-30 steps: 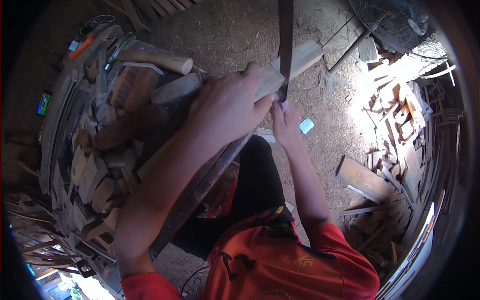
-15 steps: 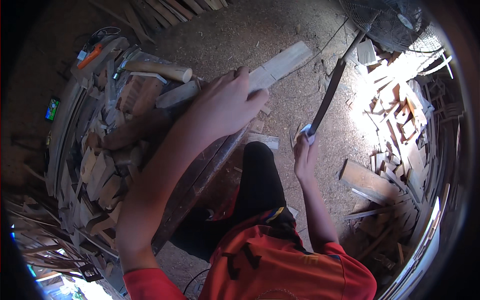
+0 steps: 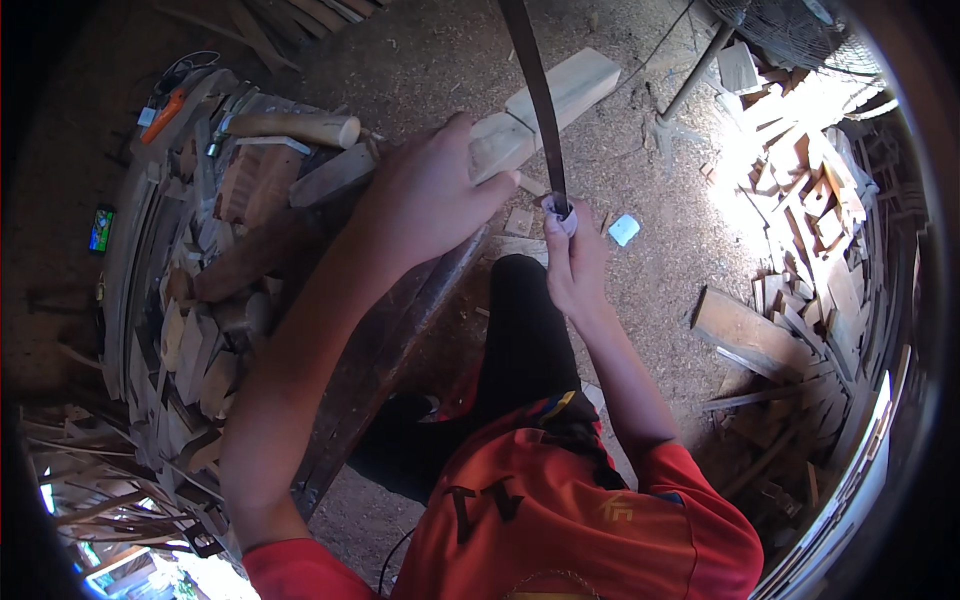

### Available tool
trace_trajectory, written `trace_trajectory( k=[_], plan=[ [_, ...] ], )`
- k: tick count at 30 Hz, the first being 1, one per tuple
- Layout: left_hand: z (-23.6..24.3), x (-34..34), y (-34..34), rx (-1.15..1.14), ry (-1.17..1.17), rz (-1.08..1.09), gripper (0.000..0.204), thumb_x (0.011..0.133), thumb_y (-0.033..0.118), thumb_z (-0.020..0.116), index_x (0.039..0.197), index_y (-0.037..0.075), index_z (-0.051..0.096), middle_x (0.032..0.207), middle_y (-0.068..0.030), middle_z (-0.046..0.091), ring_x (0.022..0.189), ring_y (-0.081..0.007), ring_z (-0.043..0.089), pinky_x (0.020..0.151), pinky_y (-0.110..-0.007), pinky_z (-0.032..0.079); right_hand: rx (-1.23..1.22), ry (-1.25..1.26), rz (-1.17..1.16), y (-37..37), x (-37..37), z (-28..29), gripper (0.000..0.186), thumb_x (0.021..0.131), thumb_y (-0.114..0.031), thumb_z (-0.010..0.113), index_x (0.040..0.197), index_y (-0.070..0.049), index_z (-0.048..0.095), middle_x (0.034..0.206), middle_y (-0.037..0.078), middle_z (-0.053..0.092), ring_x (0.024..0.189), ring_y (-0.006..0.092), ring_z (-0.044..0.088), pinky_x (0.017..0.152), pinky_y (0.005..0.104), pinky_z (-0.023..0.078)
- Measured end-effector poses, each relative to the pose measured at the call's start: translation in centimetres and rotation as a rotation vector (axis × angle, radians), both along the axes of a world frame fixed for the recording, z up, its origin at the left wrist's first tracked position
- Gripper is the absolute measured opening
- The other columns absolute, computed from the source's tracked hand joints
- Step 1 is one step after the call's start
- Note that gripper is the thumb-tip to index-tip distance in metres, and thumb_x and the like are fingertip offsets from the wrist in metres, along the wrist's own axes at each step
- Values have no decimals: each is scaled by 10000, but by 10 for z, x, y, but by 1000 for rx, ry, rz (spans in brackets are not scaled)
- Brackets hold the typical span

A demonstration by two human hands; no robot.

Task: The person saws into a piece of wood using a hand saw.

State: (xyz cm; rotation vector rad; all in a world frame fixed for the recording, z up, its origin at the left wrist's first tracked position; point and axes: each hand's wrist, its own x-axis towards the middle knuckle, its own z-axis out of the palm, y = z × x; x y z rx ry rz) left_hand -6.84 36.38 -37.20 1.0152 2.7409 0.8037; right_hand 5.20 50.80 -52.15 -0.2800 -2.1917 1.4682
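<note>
My left hand [image 3: 425, 195] is closed over the near part of a pale wooden block [image 3: 580, 82], pressing it down at the bench [image 3: 395, 330] edge. A dark cut line crosses the block, and its far part sticks out past my fingers. My right hand [image 3: 580, 265] grips a long, dark, narrow blade [image 3: 527, 50] by an end bound in whitish wrapping [image 3: 561, 216]. The blade stands across the block beside the cut line and runs out of the top of the view. Whether its edge touches the wood, I cannot tell.
A hammer [image 3: 290, 127] and an orange-handled tool [image 3: 165, 115] lie among wood scraps on the left. On the floor to the right are a heap of offcuts [image 3: 755, 330] and a small whitish piece [image 3: 623, 230]. A fan [image 3: 800, 35] stands at the upper right.
My right hand has moved left and up, bringing the blade from clear of the block to across it. My left hand still holds the block. The small whitish floor piece now shows.
</note>
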Motion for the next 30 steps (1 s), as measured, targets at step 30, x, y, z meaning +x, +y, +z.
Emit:
trace_trajectory(
  k=[30],
  plan=[
    [-4,-7,3,-44,-30,66,445,849,332,722,1051,-58,647,899,-289,704,910,-451,697,814,-496,547,179,72,-47,6,-25,-55,79,987,-88,556,1051,-43,570,758,174,606,661,366,638,616,423,480]
  ],
)
